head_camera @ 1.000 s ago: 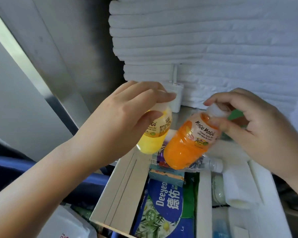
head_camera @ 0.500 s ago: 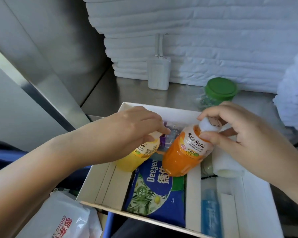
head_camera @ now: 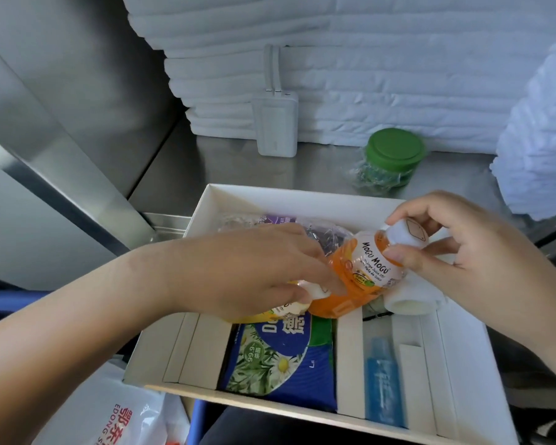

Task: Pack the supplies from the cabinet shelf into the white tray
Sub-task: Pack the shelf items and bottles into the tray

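In the head view, two juice bottles are being held over the white tray (head_camera: 302,194), one in each hand. The left hand (head_camera: 254,271) is being kept clenched: its grip is grasping the yellow bottle (head_camera: 272,313), which is being hidden almost wholly under the palm, with only its white cap and a strip of label showing. The right hand (head_camera: 463,252) is grasping the orange bottle (head_camera: 357,277), its grip being closed by thumb and fingertips on the white cap. This bottle is being held tilted, cap up and to the right, with its base low inside the tray beside the yellow one.

Four more things are being seen in the tray:
- one blue wipes pack (head_camera: 280,364) in a middle compartment
- one small blue bottle (head_camera: 384,383) in the narrow compartment to its right
- one white roll (head_camera: 408,304) just beyond that, under the right hand
- one crinkled clear packet (head_camera: 270,222) with a purple label at the far end

On the steel shelf (head_camera: 231,168) behind the tray, one green-lidded jar (head_camera: 395,152) in clear wrap and one white box (head_camera: 278,126) with a strap are being left standing, well apart. Behind them one stack of folded white towels (head_camera: 382,59) is being seen. One white plastic bag (head_camera: 119,409) with red lettering is lying below the tray's near left corner.
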`<state>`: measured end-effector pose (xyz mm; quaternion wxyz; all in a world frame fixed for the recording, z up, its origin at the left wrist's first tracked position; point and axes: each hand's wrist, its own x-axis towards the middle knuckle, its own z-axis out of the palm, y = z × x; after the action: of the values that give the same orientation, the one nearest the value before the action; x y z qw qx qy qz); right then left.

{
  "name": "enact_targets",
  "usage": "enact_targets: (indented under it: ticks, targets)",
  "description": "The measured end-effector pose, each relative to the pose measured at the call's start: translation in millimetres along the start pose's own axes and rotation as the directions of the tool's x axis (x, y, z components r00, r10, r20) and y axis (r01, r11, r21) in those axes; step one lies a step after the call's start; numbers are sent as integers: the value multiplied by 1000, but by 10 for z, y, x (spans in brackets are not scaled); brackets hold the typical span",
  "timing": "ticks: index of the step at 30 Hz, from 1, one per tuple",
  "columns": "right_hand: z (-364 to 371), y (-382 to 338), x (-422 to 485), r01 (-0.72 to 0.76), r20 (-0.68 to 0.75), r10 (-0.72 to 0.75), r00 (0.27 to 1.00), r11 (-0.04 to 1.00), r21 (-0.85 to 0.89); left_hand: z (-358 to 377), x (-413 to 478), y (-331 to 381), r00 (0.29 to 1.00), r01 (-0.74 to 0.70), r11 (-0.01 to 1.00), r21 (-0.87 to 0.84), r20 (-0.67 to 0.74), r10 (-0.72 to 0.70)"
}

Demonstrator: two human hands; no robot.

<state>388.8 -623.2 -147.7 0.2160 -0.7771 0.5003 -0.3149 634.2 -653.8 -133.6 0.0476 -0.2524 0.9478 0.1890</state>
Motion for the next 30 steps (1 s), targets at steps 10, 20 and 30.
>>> enact_targets:
  ticks: [10, 20, 30]
  targets:
    - [-141, -46, -117, 46, 112, -22, 993, 975, -217, 202, 80, 70, 995, 50, 998, -34, -83, -53]
    - [-124, -103, -48, 52, 97, -35, 995, 981, -185, 399, 20, 30, 993, 81, 990, 117, -93, -70]
    - [-262, 52, 9, 35, -48, -38, 998, 998, -52, 390, -97, 3, 990, 110, 980, 167, -107, -93]
